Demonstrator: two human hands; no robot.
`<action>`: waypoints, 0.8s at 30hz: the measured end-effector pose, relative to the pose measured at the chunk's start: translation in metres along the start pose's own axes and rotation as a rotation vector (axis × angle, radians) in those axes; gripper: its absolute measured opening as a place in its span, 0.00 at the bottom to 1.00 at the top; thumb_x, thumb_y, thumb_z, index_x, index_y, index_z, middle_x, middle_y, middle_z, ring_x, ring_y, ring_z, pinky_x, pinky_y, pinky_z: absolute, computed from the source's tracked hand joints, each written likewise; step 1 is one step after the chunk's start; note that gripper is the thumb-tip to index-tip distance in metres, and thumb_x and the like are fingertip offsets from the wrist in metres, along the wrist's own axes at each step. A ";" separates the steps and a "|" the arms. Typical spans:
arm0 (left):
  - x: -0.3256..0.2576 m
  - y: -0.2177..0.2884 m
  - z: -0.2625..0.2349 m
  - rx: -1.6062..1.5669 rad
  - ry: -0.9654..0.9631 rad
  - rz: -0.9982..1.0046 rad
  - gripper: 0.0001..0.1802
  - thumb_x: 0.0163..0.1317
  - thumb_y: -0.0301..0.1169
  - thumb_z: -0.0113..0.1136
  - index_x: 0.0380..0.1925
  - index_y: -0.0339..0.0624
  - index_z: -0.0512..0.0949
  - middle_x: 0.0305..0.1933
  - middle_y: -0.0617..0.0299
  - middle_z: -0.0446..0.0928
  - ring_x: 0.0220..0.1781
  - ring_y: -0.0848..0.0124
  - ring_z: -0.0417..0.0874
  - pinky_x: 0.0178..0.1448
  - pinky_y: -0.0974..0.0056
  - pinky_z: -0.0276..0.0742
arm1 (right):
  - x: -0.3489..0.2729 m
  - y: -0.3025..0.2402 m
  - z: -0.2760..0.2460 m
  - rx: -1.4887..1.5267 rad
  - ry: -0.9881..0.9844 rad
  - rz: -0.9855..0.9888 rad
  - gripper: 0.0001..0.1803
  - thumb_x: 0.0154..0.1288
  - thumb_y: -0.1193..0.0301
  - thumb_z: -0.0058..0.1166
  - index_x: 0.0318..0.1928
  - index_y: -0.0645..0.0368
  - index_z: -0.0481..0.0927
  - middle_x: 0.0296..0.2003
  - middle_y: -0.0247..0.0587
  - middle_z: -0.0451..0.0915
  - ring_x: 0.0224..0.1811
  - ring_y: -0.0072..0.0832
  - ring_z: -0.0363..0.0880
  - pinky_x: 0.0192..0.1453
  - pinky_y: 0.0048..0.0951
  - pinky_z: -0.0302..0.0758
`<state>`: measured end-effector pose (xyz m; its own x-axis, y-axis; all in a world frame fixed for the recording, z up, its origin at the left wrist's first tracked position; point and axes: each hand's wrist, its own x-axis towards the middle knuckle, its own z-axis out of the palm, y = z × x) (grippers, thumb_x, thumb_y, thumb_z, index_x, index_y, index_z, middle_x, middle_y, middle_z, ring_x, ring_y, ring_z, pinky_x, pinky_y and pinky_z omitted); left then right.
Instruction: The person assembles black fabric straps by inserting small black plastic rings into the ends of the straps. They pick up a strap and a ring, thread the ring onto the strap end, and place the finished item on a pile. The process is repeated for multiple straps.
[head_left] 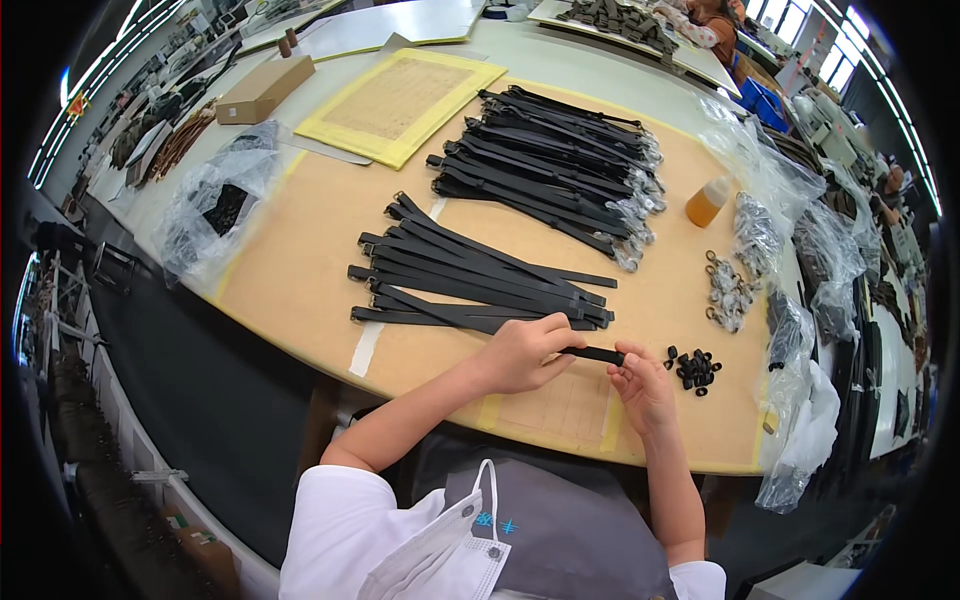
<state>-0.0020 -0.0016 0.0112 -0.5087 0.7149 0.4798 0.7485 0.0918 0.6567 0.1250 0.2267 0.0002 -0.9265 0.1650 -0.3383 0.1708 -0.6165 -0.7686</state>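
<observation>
1. You held a black strap [592,354] between both hands, near the desk's front edge; its long axis ran left to right, roughly along that edge, nearly level.
2. Your left hand [522,352] was closed around the strap's left part, fingers curled over it; your right hand [643,385] pinched its right end with the fingertips.
3. The strap looked flat, narrow and matte black, with only a short length visible between your hands.
4. Just right of your right hand lay a small heap of black loops [694,368].
5. Behind your hands lay a fanned pile of black straps [470,280], and further back a second pile with metal ends [560,165].
6. The desk [310,250] wore a tan board; a yellow-edged mat [400,100], a cardboard box [262,88], an amber bottle [707,202] and clear plastic bags [215,205] sat around it, in a workshop with more tables.
</observation>
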 end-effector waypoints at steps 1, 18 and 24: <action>-0.001 -0.001 0.000 0.000 0.007 0.001 0.11 0.59 0.27 0.70 0.43 0.44 0.83 0.37 0.62 0.79 0.31 0.60 0.84 0.33 0.59 0.80 | 0.000 0.001 -0.001 -0.040 0.015 -0.021 0.10 0.73 0.78 0.57 0.52 0.63 0.80 0.45 0.42 0.85 0.45 0.27 0.87 0.50 0.22 0.86; -0.009 0.005 0.000 0.121 0.166 0.121 0.10 0.62 0.28 0.66 0.42 0.42 0.79 0.36 0.61 0.73 0.30 0.61 0.84 0.29 0.58 0.78 | 0.008 0.043 0.024 0.165 0.077 -0.385 0.01 0.77 0.75 0.56 0.45 0.56 0.77 0.54 0.41 0.82 0.56 0.26 0.84 0.61 0.24 0.84; -0.006 0.005 0.000 0.087 0.171 0.117 0.10 0.62 0.28 0.65 0.43 0.42 0.79 0.36 0.61 0.75 0.29 0.59 0.83 0.29 0.58 0.78 | 0.017 0.054 0.020 0.359 0.077 -0.401 0.09 0.78 0.73 0.55 0.55 0.56 0.76 0.56 0.41 0.83 0.57 0.27 0.84 0.62 0.24 0.84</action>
<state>0.0045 -0.0051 0.0114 -0.4751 0.5971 0.6463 0.8368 0.0795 0.5417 0.1120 0.1808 -0.0356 -0.8661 0.4885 -0.1059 -0.3286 -0.7160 -0.6159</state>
